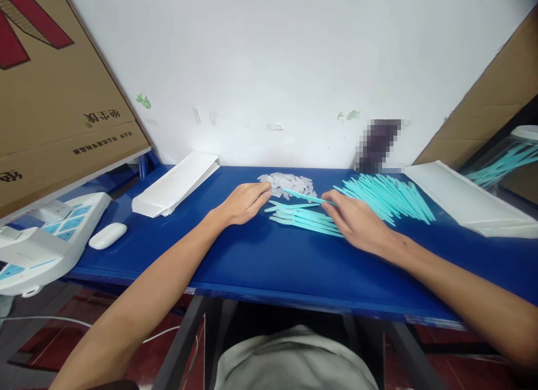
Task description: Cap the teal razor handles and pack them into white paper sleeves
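- Two hands on desk (252, 255): left hand (246, 202) flat, open, beside 1 pile of clear caps (288, 184).
- Right hand (357, 219) palm-down on approx. 7 teal sticks (302, 217); can't tell if gripping.
- 1 big stick heap (386, 196) just right of it, too many to count.

On your left a cardboard box (50, 98) leans; a white mouse (107, 235) and white bags (174, 184) lie on the blue worktop (260, 261).
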`<state>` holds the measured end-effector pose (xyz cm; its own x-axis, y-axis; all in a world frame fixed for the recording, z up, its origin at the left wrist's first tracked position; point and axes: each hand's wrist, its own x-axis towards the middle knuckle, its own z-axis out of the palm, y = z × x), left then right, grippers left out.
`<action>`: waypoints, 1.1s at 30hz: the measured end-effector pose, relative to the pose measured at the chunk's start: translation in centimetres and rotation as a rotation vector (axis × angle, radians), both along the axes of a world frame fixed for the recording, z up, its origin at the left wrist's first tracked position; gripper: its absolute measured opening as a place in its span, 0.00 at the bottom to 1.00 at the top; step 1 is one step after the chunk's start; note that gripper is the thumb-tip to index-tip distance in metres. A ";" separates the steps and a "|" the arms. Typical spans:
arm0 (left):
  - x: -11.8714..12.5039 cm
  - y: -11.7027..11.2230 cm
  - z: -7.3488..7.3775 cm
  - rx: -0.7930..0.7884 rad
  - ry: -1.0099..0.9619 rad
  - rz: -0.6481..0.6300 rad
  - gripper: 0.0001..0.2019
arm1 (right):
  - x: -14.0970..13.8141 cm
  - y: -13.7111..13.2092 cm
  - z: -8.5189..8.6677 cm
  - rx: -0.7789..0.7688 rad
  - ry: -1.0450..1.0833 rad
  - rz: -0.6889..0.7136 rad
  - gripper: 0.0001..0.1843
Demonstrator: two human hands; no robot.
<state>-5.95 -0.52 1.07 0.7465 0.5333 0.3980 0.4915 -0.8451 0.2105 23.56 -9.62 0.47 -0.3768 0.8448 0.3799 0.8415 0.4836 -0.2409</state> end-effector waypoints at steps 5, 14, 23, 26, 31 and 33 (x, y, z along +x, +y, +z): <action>0.0 0.0 0.0 0.004 0.000 -0.033 0.17 | -0.2 0.0 -0.1 -0.001 -0.010 0.035 0.16; 1.7 -1.1 -0.5 0.107 0.006 -0.140 0.18 | -0.4 0.1 -0.4 0.007 0.009 0.127 0.15; 1.9 -1.1 -0.4 0.090 0.133 -0.104 0.22 | 0.0 0.6 -0.1 0.082 0.107 -0.050 0.17; 1.7 -0.9 -0.6 -0.012 0.174 -0.070 0.28 | -0.2 0.2 0.1 0.010 0.100 -0.061 0.19; 1.9 -1.0 -0.9 -0.083 0.225 -0.079 0.36 | -0.6 0.3 1.1 -0.199 -0.171 0.085 0.37; 2.1 -1.1 -1.0 -0.095 0.226 -0.089 0.35 | -0.7 0.8 1.6 -0.266 -0.258 0.108 0.46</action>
<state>-3.87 -1.67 0.12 0.8564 0.4885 0.1671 0.4597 -0.8688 0.1840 22.82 -8.81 2.10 -0.5234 0.8514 0.0338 0.8385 0.5218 -0.1569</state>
